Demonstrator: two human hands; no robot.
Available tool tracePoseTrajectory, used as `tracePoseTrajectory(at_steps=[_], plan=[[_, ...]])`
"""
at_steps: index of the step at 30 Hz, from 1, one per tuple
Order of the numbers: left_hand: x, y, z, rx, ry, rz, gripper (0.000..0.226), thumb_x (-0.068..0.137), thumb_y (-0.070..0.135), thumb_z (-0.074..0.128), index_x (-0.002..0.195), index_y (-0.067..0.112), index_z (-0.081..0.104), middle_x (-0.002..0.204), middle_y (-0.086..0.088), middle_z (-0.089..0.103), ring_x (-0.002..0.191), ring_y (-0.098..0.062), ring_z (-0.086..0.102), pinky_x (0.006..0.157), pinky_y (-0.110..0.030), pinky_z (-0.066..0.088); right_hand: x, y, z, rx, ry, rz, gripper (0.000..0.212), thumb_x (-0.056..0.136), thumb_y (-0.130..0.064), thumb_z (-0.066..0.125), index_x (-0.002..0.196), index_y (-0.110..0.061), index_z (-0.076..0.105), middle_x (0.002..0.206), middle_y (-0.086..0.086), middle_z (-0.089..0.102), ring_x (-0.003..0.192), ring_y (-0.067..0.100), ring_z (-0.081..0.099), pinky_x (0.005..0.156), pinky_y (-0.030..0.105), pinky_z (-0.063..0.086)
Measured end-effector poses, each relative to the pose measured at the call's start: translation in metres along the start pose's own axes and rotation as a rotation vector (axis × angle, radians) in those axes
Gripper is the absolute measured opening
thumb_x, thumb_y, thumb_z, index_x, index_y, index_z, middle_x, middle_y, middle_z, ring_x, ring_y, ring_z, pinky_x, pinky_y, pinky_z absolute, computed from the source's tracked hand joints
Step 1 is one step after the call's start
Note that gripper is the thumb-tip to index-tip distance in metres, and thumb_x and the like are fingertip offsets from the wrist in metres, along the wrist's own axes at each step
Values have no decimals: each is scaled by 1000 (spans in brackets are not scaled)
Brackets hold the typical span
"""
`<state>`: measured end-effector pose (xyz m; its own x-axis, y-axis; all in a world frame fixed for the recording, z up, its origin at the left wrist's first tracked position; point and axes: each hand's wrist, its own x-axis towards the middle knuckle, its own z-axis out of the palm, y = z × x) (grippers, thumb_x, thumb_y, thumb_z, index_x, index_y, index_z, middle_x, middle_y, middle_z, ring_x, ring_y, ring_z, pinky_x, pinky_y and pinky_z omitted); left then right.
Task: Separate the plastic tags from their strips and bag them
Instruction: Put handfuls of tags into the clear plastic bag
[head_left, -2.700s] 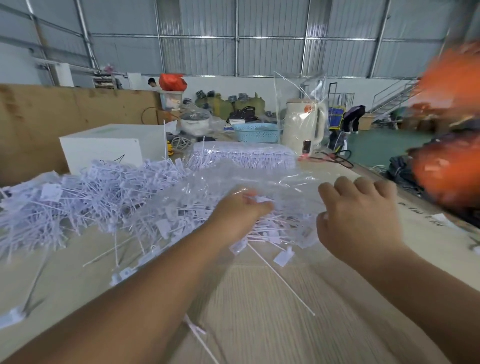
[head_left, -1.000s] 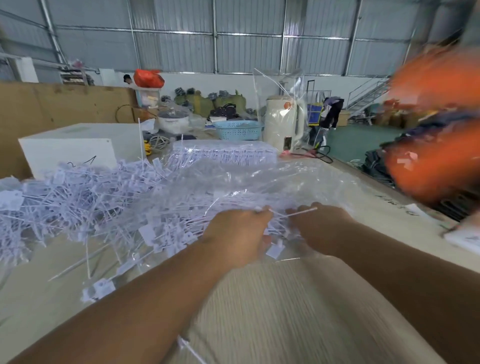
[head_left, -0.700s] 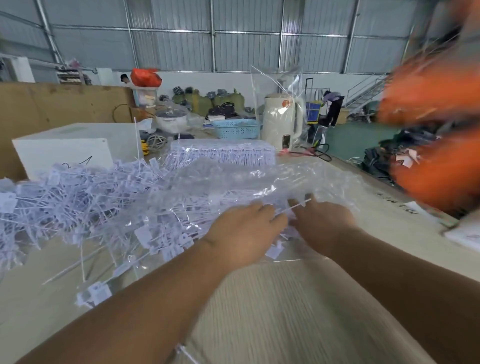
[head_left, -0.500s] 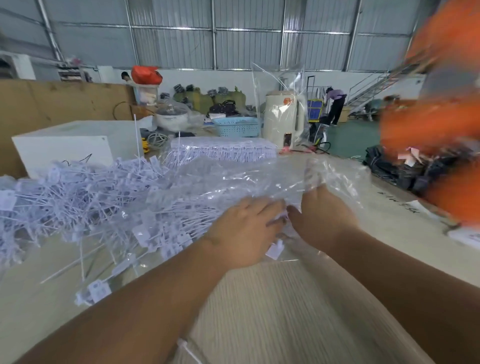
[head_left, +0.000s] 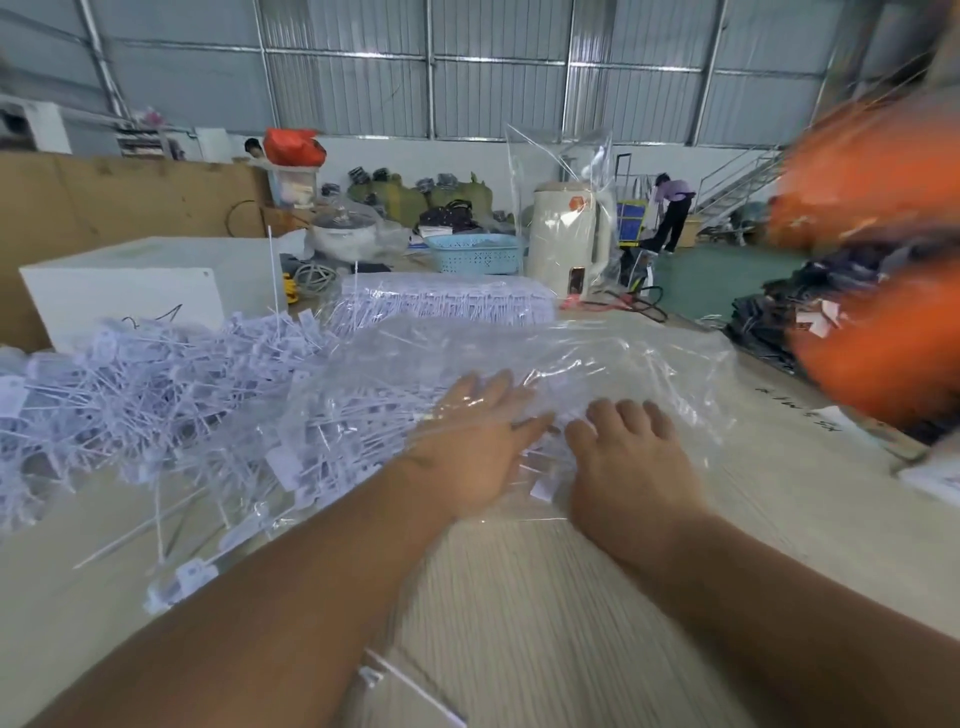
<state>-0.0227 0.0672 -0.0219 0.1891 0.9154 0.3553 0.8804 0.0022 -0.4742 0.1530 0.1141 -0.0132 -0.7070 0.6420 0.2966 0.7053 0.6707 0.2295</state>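
- Left hand (head_left: 475, 457) inside the mouth of clear plastic bag (head_left: 597, 364), fingers straight and spread under the film, pressing flat on the tags within.
- Right hand (head_left: 631, 462) just beside the left, outside the bag, fingers straight, resting on the film.
- Loose white tags (head_left: 145, 395) heaped to the left of both hands, some spilling into the bag.
- Bundled tag strips (head_left: 447, 306) beyond the fingertips, on the table (head_left: 545, 597).
- Cream kettle (head_left: 569, 236) and blue basket (head_left: 475, 254) farther back.
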Motion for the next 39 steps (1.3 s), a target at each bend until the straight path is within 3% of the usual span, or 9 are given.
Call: tracePoseTrajectory(at_steps=[4,13,16,21,26,29,32,35,39], plan=[[0,-3,2,-129,-8,-12,52,96,37,40,147,32,35,162,-4,11,147,-28,10,117,-42,0,1,-21,0,180,69,-356,40,90,-44,46,113,-17,66,118,7,58,107,30,53,96,42,44],[4,-27,5,-108,-95,71,61,95,55,38,151,41,19,164,0,-3,149,-25,6,118,-43,5,-6,-20,-10,516,88,-573,35,85,-1,49,113,-19,57,109,-6,60,100,12,55,85,25,42],[9,-30,7,-2,-95,68,64,98,45,43,152,42,10,164,1,-5,150,-26,5,118,-45,10,-19,-12,-27,747,144,-591,40,87,3,53,99,-35,50,82,-29,48,76,-11,45,67,17,39],[11,-49,10,126,-113,62,59,105,39,34,153,40,1,162,-1,-15,149,-28,2,117,-46,8,-28,3,-38,794,118,-544,22,95,-19,47,76,-30,46,67,-17,44,62,0,43,60,19,36],[9,-40,2,-20,-120,128,59,101,48,36,153,41,8,161,-1,-17,149,-27,1,118,-49,11,-17,12,-31,969,-233,-417,27,97,-22,55,73,-32,52,60,-7,44,55,6,39,56,26,34],[3,-30,-16,-308,-38,105,51,100,44,40,150,37,29,162,-1,1,149,-27,12,119,-49,16,-5,5,-30,994,-317,-457,27,90,-26,67,84,-50,57,74,-22,53,63,-2,47,62,15,36],[-14,-26,-36,-343,91,106,32,93,29,60,122,20,66,139,-4,54,132,-30,45,110,-47,37,8,-13,-27,792,-381,-542,18,78,-53,70,90,-50,57,100,-28,47,92,-9,45,83,17,37],[-44,-30,-51,-351,15,101,17,82,11,57,93,12,69,91,-7,61,93,-30,56,79,-43,50,15,-28,-25,654,-537,-451,75,55,-76,64,124,-46,55,129,-23,46,122,1,43,102,29,39],[-101,-43,-55,-421,-124,-56,19,88,32,44,89,25,62,82,9,57,79,-12,52,72,-33,49,21,-53,-31,940,-262,-387,29,86,-51,64,99,-26,69,96,-11,62,94,6,59,80,27,48]])
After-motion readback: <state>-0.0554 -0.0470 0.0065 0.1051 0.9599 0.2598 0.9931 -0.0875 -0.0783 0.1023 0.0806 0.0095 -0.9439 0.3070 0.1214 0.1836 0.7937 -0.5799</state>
